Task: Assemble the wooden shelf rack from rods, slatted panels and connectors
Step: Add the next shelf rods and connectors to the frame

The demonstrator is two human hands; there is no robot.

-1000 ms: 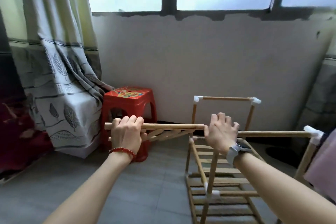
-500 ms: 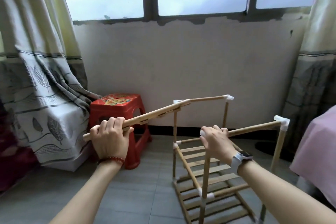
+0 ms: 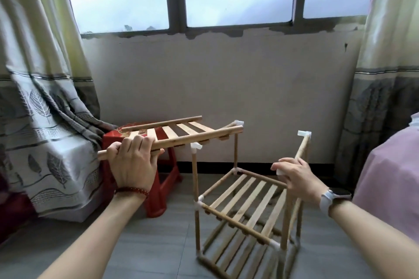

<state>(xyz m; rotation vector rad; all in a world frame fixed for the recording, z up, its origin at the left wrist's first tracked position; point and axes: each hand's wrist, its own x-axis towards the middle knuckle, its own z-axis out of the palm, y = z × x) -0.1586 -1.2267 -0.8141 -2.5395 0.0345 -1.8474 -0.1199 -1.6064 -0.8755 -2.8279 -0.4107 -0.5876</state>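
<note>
now level, the slatted panel [image 3: 179, 135] hangs gripped by left hand [image 3: 132, 163] — right hand [image 3: 294, 176] grips the rack [image 3: 240, 208] top corner.

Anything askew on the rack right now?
Yes: the slatted panel isn't seated; the left hand holds it tilted off the frame's left. The right hand grips a white connector at the frame's near top corner.

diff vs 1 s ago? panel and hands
The left hand has lifted the slatted panel and tipped it from edge-on to nearly flat, its far end now at the rack top's white connectors. The right hand moved from the front left top corner to the front right post top. The left grip is unchanged; the red stool stays put.
</note>
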